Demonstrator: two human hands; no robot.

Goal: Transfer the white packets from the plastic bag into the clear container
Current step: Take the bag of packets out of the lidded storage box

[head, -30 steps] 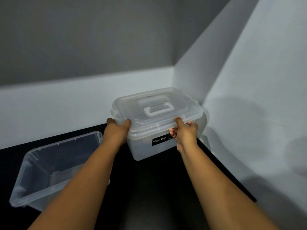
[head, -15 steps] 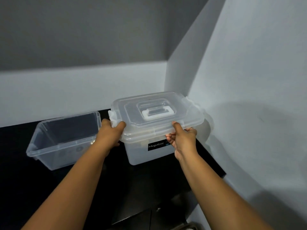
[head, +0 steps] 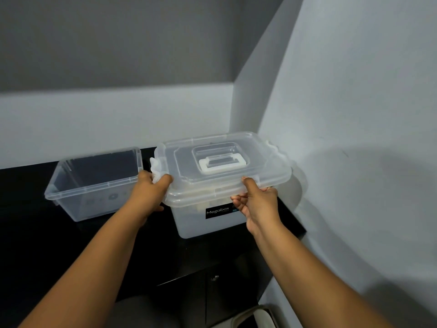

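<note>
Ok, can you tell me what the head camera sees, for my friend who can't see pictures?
Two bare hands, left hand and right hand, grip the front edge of a clear plastic lid with a white handle on a clear lidded storage box. An open, lidless clear plastic bin sits left of it on a black counter.

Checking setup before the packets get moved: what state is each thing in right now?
Lidded box: on the counter, lid on.
Lid: gripped at its near edge, handle folded flat.
Open container: upright, no lid, looks empty.
Left hand: grips the lid's left corner.
Right hand: grips the lid's front edge.
</note>
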